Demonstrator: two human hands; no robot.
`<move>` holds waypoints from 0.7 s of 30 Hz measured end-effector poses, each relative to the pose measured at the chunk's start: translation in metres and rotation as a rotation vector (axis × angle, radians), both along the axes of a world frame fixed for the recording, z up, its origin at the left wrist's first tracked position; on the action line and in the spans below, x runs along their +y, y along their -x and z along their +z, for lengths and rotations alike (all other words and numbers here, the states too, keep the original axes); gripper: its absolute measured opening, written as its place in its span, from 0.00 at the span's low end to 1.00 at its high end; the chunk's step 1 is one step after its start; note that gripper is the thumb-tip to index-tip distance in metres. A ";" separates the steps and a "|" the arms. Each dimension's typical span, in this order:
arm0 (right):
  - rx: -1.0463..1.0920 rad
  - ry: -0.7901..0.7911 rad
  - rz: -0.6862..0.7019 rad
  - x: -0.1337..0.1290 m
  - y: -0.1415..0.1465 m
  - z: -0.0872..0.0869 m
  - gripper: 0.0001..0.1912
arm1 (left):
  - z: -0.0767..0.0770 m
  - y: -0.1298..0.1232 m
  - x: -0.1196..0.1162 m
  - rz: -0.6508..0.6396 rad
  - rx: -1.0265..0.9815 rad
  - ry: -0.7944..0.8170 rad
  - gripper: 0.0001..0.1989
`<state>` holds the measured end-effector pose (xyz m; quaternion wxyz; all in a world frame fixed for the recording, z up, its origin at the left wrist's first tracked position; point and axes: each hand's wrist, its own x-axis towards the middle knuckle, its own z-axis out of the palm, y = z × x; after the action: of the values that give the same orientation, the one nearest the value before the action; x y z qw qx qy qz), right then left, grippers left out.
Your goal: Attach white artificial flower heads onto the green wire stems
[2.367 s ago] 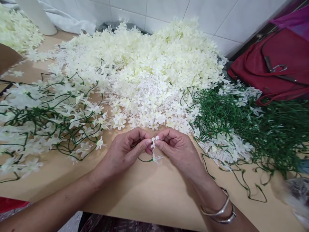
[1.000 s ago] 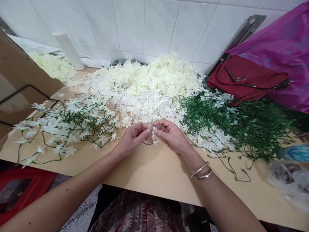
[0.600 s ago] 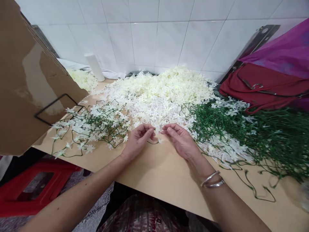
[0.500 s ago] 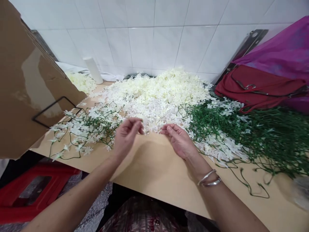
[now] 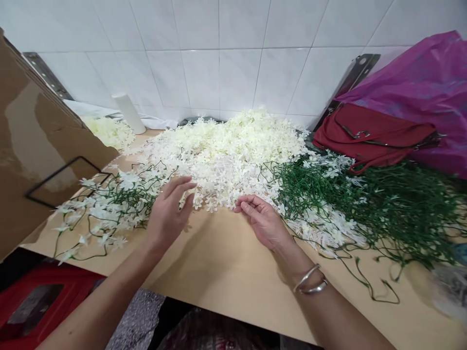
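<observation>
My left hand [image 5: 170,211] hovers just off the near edge of the blossom heap, thumb and fingers apart, nothing visible between them. Closer to the middle, my right hand [image 5: 263,219] has thumb and fingertips pressed together; anything pinched there is too small or hidden to make out. In front of both hands spreads a large heap of loose white and cream artificial flower heads [image 5: 233,138]. White flowers on green stems [image 5: 120,194] lie left of my left hand. A tangled pile of green plastic stems [image 5: 310,180] lies right of my right hand.
A cardboard box [image 5: 47,136] leans in at left, with a black wire frame [image 5: 54,180] before it. A white roll [image 5: 128,114] stands at the tiled wall. A red bag [image 5: 375,131] and purple plastic [image 5: 412,78] sit back right. A red stool [image 5: 69,287] is below left.
My left hand has moved left, away from my right hand, and its fingers have spread from a pinch. My right hand keeps its pinch. The view has shifted slightly.
</observation>
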<state>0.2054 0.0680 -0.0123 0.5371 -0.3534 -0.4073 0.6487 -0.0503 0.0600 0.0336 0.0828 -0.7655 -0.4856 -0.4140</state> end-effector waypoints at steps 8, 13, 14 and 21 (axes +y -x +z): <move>-0.278 -0.187 0.030 -0.009 0.010 -0.005 0.07 | -0.021 -0.021 0.052 0.099 0.258 0.307 0.17; -0.720 -0.519 0.077 -0.023 0.019 0.004 0.04 | -0.024 -0.021 0.055 0.042 0.158 0.279 0.12; -0.764 -0.545 0.086 -0.026 0.019 0.008 0.04 | -0.023 -0.022 0.052 0.030 0.104 0.264 0.11; -1.244 -0.668 0.107 -0.044 -0.006 0.059 0.05 | -0.010 -0.042 0.028 -0.187 -0.168 0.446 0.09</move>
<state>0.2115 0.0237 0.0472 0.2520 -0.4541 -0.8327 0.1922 -0.0078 0.0884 0.0232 -0.1675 -0.7694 -0.4972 -0.3644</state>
